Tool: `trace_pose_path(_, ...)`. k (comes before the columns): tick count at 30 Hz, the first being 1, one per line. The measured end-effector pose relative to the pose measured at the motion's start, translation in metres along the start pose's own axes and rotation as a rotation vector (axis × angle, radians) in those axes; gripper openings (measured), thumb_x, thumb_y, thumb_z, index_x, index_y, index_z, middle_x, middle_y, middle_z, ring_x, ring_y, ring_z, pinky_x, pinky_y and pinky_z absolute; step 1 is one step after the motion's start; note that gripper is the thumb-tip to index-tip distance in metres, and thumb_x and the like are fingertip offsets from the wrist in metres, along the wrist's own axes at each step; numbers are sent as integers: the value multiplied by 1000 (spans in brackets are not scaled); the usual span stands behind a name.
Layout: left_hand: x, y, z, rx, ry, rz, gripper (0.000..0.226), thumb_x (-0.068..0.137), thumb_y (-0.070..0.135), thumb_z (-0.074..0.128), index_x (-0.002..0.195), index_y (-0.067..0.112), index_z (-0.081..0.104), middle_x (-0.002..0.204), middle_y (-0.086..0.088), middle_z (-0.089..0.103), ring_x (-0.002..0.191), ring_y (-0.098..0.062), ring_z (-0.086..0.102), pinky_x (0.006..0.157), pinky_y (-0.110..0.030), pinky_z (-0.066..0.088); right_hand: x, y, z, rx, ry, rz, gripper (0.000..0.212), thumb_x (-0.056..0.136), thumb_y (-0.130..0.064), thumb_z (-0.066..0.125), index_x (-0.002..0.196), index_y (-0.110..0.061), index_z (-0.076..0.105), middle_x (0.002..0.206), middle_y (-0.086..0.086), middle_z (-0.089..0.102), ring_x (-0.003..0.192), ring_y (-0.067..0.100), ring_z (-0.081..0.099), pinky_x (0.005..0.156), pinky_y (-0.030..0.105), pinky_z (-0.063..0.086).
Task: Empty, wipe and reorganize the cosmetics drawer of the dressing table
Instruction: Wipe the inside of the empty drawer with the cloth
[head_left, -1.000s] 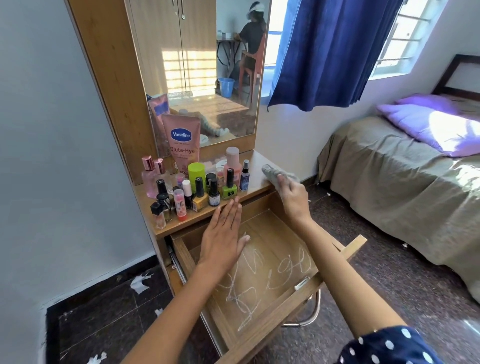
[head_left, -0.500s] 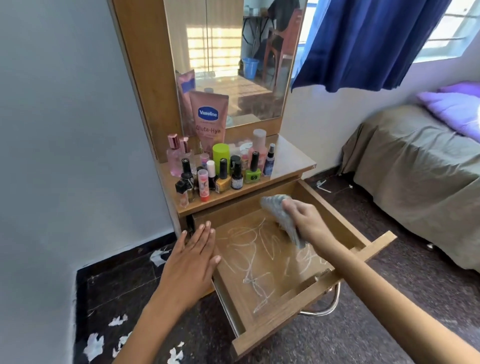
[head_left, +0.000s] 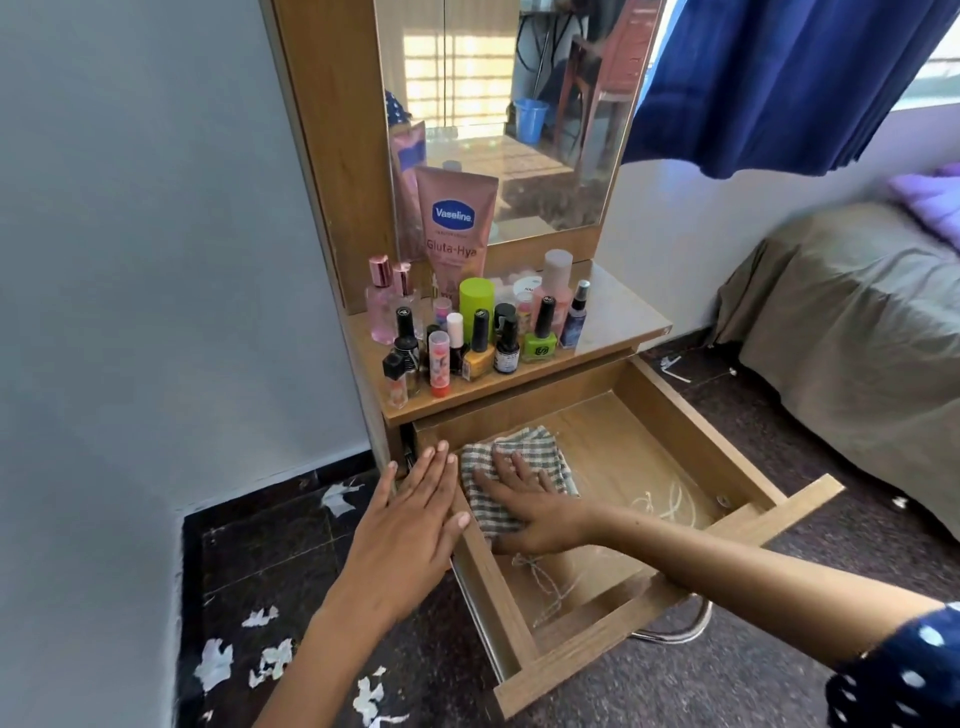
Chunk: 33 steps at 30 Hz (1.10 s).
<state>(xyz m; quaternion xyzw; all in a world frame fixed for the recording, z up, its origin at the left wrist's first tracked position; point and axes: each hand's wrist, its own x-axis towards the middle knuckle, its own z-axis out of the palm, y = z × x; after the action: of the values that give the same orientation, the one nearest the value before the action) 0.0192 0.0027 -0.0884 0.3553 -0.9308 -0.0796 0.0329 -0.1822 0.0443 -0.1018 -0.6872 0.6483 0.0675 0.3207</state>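
Cloth (head_left: 511, 470) now pressed flat by right hand (head_left: 535, 512) at drawer (head_left: 691, 431) left-rear | left hand (head_left: 410, 525) open, bracing rim | streaks (head_left: 670, 506) partly cleared; wiping underway.

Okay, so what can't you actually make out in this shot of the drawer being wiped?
Head view only:
- Drawer floor under the checked cloth: covered by cloth and right hand.
- Back cosmetics: hidden by the front bottles.
- Small bottle labels: too small.
- Whether the left hand touches the drawer's side: unclear.
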Motion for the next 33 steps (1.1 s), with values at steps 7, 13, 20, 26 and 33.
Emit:
trace_pose_path(7, 0, 1, 2, -15, 12, 10, 61, 98, 51, 6, 148, 24, -16, 153, 10, -26, 136, -2, -31, 106, -27, -29, 1, 34, 6, -169, 13, 74, 68, 100, -54, 26, 149, -33, -16, 155, 1, -31, 143, 26, -28, 117, 48, -11)
trace_pose_path(13, 1, 0, 2, 11, -7, 12, 65, 90, 57, -6, 146, 26, -19, 151, 12, -29, 131, 1, -37, 99, -23, -36, -13, 86, -20, 43, 93, 383, 71, 99, -58, 24, 150, -31, -16, 155, 3, -33, 143, 27, -30, 117, 52, -13)
trace_pose_path(20, 0, 0, 2, -31, 10, 6, 60, 97, 52, 6, 147, 26, -17, 152, 12, -26, 131, 2, -36, 103, -24, -32, 9, 37, -10, 33, 34, 156, 64, 100, -53, 22, 150, -35, -14, 155, 1, -33, 141, 24, -33, 112, 50, -20)
trace_pose_path(26, 0, 1, -1, -31, 4, 5, 61, 98, 52, 9, 148, 25, -14, 153, 12, -23, 133, 0, -34, 105, -26, -29, 25, -7, 7, -136, 55, -45, 60, 103, -45, 23, 152, -30, -7, 158, -4, -25, 144, 20, -28, 116, 48, -17)
trace_pose_path(33, 0, 0, -1, -22, -18, 13, 62, 96, 53, 5, 147, 26, -17, 151, 12, -27, 131, 0, -37, 100, -23, -34, -15, 51, -5, -263, 11, -121, 59, 100, -53, 24, 151, -38, -2, 148, -12, -27, 143, 14, -24, 113, 37, -16)
